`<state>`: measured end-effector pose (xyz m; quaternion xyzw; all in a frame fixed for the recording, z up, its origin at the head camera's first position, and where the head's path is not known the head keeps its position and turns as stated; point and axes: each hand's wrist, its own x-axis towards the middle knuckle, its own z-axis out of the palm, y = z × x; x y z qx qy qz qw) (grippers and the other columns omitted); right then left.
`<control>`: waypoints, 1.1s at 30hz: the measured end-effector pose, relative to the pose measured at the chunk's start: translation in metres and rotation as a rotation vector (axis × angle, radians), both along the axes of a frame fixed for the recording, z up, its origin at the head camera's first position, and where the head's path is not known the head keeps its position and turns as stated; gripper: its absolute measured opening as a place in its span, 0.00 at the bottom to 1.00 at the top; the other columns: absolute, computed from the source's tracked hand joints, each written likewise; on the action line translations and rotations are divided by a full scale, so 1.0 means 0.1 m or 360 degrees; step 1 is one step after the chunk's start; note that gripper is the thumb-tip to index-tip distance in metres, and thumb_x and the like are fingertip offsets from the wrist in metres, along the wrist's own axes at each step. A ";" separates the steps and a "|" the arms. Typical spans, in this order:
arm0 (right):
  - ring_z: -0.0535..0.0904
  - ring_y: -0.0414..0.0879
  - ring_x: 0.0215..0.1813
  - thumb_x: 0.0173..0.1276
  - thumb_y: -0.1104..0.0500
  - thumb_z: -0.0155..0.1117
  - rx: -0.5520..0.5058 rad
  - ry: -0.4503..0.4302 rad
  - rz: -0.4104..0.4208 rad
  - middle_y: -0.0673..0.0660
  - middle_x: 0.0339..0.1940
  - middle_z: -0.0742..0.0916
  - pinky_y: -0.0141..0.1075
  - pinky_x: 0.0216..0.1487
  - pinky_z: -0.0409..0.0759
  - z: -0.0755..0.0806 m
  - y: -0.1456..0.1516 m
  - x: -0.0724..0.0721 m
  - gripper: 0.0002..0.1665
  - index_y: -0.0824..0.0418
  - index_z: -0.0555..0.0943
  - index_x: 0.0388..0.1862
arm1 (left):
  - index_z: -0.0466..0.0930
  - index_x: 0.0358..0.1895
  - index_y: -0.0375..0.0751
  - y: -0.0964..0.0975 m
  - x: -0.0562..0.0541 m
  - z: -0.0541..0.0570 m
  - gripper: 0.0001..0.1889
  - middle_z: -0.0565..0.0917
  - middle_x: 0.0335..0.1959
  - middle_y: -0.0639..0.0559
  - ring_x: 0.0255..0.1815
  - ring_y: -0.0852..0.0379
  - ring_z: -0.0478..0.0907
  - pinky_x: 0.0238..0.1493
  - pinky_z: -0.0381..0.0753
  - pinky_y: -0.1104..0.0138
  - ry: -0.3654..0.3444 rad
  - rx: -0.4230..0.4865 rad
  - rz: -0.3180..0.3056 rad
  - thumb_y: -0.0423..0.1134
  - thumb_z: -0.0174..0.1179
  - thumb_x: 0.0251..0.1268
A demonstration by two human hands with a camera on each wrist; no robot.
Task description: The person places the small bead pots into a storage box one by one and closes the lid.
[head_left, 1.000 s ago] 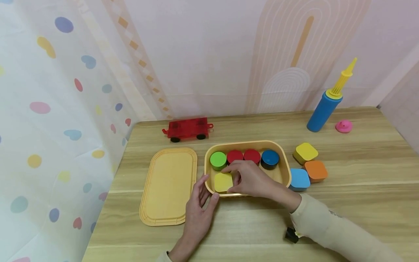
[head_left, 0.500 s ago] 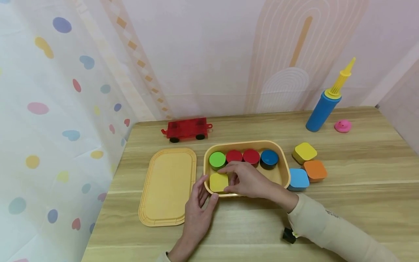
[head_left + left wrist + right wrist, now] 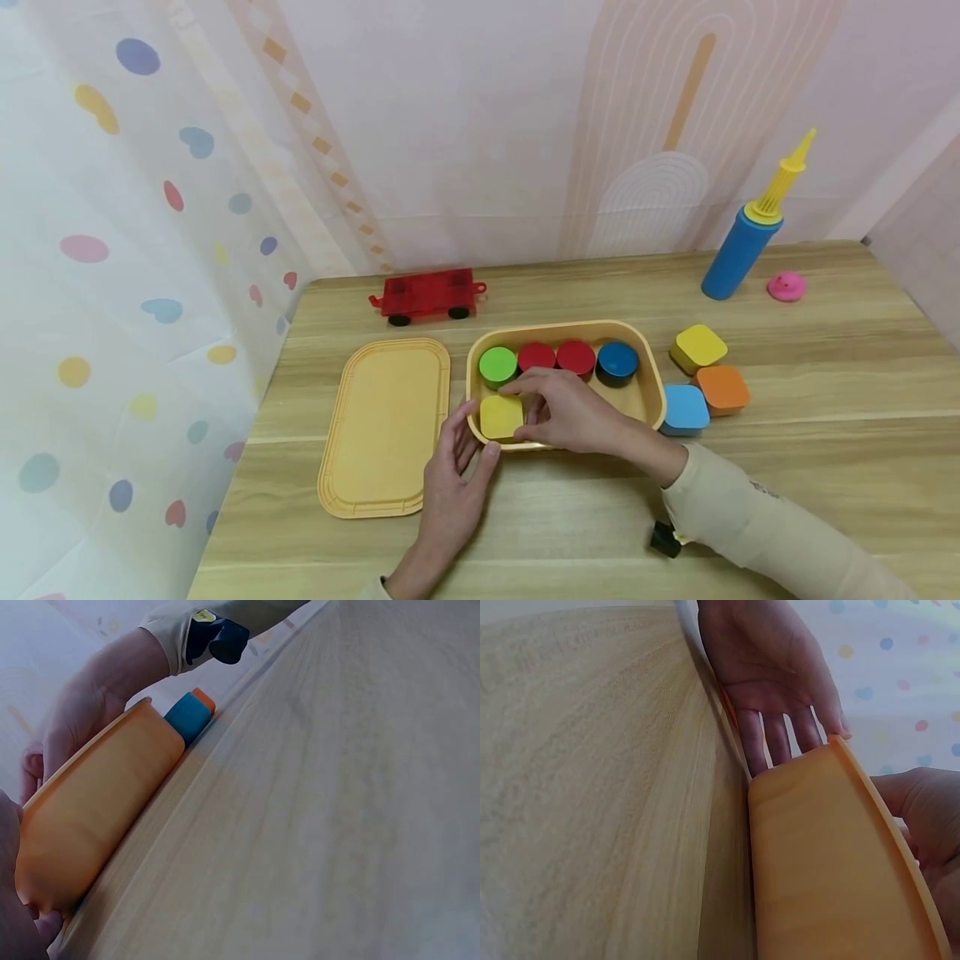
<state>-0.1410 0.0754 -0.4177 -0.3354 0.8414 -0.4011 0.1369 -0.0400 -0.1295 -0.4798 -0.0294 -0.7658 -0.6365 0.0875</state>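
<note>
In the head view, a yellow rounded-square block (image 3: 500,417) sits in the front left corner of an orange-yellow tray (image 3: 654,400). My right hand (image 3: 566,410) reaches over the front rim and pinches that block between thumb and index finger. Behind it, a green round block (image 3: 498,365), two red round blocks (image 3: 576,358) and a dark blue round block (image 3: 617,363) stand in a row along the back wall. My left hand (image 3: 453,492) rests at the tray's front left corner, its fingers extended along the outer wall and its thumb at the front rim.
A matching flat lid (image 3: 386,425) lies left of the tray. Right of it are a yellow block (image 3: 698,348), an orange block (image 3: 723,390) and a light blue block (image 3: 684,409). Farther back stand a red toy wagon (image 3: 429,294), a blue hand pump (image 3: 738,250) and a pink toy (image 3: 787,286).
My right hand has shifted the yellow block slightly left into the tray's corner; since half a second ago it has stayed there. My left hand has kept its place at the tray.
</note>
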 end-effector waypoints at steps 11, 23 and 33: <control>0.84 0.30 0.36 0.63 0.65 0.88 -0.0082 0.0077 -0.0046 0.52 0.44 0.88 0.27 0.43 0.89 0.04 0.04 0.04 0.34 0.63 0.87 0.68 | 0.67 0.83 0.36 0.00 0.00 0.00 0.33 0.71 0.84 0.36 0.81 0.45 0.72 0.76 0.76 0.68 0.0011 0.0023 -0.0002 0.30 0.67 0.81; 0.85 0.33 0.37 0.62 0.66 0.88 -0.0256 0.0171 -0.0099 0.58 0.49 0.89 0.33 0.38 0.92 0.08 0.14 0.15 0.31 0.63 0.89 0.65 | 0.68 0.82 0.36 0.00 0.00 -0.01 0.33 0.72 0.83 0.37 0.81 0.44 0.72 0.77 0.76 0.66 0.0028 0.0027 -0.0001 0.30 0.68 0.80; 0.86 0.39 0.37 0.63 0.66 0.88 -0.0288 0.0253 -0.0210 0.56 0.54 0.89 0.34 0.32 0.89 0.19 0.39 0.27 0.31 0.61 0.90 0.65 | 0.69 0.82 0.35 0.00 0.00 -0.01 0.32 0.73 0.83 0.37 0.81 0.44 0.71 0.76 0.76 0.68 0.0034 0.0017 0.0017 0.29 0.68 0.79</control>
